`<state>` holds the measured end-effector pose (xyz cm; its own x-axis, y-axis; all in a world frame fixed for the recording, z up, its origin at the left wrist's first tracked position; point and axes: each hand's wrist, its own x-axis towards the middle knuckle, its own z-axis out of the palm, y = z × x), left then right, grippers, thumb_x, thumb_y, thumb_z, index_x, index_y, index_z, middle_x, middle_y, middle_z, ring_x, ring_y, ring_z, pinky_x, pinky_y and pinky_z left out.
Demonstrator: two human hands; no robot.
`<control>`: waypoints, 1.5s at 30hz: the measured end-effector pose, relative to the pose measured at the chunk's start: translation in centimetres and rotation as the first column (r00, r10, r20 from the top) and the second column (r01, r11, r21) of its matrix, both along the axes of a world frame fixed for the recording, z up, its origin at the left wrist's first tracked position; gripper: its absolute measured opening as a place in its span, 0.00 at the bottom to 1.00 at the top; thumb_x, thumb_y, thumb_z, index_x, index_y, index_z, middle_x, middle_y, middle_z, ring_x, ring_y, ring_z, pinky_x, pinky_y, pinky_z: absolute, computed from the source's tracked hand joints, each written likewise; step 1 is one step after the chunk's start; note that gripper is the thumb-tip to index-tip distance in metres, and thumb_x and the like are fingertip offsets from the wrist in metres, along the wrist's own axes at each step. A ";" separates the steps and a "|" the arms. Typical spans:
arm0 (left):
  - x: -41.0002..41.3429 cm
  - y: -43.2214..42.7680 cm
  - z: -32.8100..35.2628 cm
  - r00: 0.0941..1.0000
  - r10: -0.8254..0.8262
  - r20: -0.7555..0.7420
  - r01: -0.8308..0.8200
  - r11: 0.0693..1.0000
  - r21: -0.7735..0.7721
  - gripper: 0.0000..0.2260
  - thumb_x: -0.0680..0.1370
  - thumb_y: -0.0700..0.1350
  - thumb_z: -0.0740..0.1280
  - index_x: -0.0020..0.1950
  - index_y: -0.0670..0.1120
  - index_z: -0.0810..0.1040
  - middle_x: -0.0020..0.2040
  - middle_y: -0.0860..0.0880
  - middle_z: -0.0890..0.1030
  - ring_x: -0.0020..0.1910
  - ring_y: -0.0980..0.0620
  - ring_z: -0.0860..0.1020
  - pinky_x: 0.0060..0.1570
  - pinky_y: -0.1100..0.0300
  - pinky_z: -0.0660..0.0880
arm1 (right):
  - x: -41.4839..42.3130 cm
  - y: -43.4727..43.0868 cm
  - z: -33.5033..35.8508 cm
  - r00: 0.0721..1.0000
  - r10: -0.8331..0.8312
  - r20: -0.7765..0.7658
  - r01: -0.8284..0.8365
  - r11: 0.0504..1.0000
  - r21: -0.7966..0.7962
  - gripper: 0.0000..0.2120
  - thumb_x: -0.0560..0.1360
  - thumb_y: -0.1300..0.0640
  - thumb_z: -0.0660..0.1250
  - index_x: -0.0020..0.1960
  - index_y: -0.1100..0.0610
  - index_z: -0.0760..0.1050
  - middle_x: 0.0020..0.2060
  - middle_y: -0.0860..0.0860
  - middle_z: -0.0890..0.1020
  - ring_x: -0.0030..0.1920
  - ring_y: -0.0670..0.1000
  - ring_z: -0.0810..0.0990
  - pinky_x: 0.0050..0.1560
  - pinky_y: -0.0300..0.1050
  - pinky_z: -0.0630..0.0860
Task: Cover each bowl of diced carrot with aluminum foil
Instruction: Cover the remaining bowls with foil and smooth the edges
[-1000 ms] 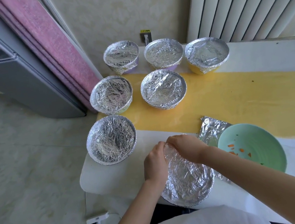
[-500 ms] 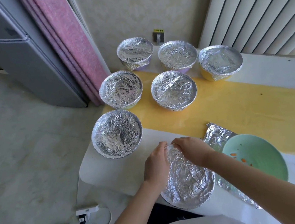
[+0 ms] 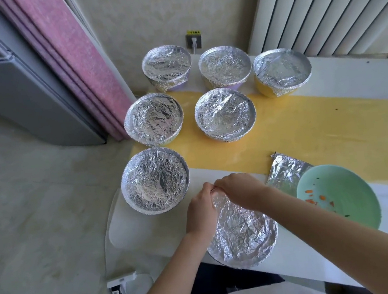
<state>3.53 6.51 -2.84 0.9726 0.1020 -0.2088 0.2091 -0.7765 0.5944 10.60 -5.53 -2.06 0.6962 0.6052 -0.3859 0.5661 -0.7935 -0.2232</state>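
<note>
A bowl wrapped in crinkled aluminum foil [image 3: 244, 233] sits at the table's near edge in front of me. My left hand [image 3: 202, 210] curls around its left far rim and my right hand [image 3: 239, 189] curls over the far rim; the fingertips of both meet at the far edge, pinching foil. Several other foil-covered bowls stand beyond: one at the near left [image 3: 155, 179], two in the middle row [image 3: 153, 118] [image 3: 225, 114], three at the back [image 3: 166, 64] [image 3: 224, 66] [image 3: 282, 70].
A green bowl [image 3: 341, 197] with a few carrot bits stands at the right, a loose foil sheet [image 3: 286, 172] tucked under its far left side. A yellow runner [image 3: 308, 132] crosses the white table. A power strip [image 3: 121, 279] lies on the floor at the left.
The view tilted up slightly. Both hands stayed at the far rim of the near bowl, fingertips drawing closer together over the foil edge.
</note>
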 end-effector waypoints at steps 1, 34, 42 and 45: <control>0.1 0.1 0.0 1.000 -0.012 -0.011 0.012 1.000 0.000 0.09 0.79 0.34 0.57 0.54 0.44 0.72 0.42 0.46 0.79 0.39 0.46 0.75 0.33 0.61 0.61 | 0.0 0.2 0.1 1.000 -0.005 0.011 0.005 1.000 -0.021 0.12 0.79 0.62 0.55 0.58 0.56 0.73 0.51 0.54 0.80 0.52 0.57 0.78 0.41 0.46 0.68; 1.2 1.8 -1.0 0.982 -0.132 0.133 0.145 0.985 -0.094 0.10 0.80 0.38 0.59 0.58 0.43 0.76 0.46 0.45 0.82 0.43 0.49 0.79 0.41 0.56 0.75 | -2.0 -0.2 -0.3 0.932 -0.359 -0.051 0.363 0.923 0.128 0.08 0.77 0.66 0.55 0.48 0.57 0.71 0.40 0.51 0.78 0.37 0.53 0.70 0.38 0.45 0.64; 0.8 2.0 -0.8 0.959 -0.180 0.220 0.195 0.980 -0.047 0.11 0.79 0.34 0.60 0.59 0.40 0.76 0.52 0.46 0.76 0.49 0.51 0.76 0.50 0.64 0.73 | -2.5 -0.2 0.9 0.941 -0.339 -0.011 0.335 0.924 0.185 0.11 0.77 0.66 0.56 0.54 0.57 0.73 0.43 0.51 0.77 0.41 0.53 0.73 0.38 0.43 0.63; 0.7 1.9 -0.7 0.952 -0.157 0.263 0.176 0.983 -0.054 0.09 0.77 0.33 0.63 0.54 0.40 0.78 0.47 0.47 0.70 0.41 0.53 0.73 0.45 0.64 0.73 | -2.9 0.0 1.0 0.953 -0.301 0.031 0.293 0.944 0.151 0.16 0.76 0.67 0.55 0.62 0.56 0.70 0.51 0.51 0.79 0.48 0.54 0.78 0.40 0.44 0.67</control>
<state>4.22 8.44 -3.58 0.9962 -0.0724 0.0490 -0.0866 -0.7380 0.6692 7.65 -5.50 -1.04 0.8699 0.4140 -0.2680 0.3239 -0.8894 -0.3226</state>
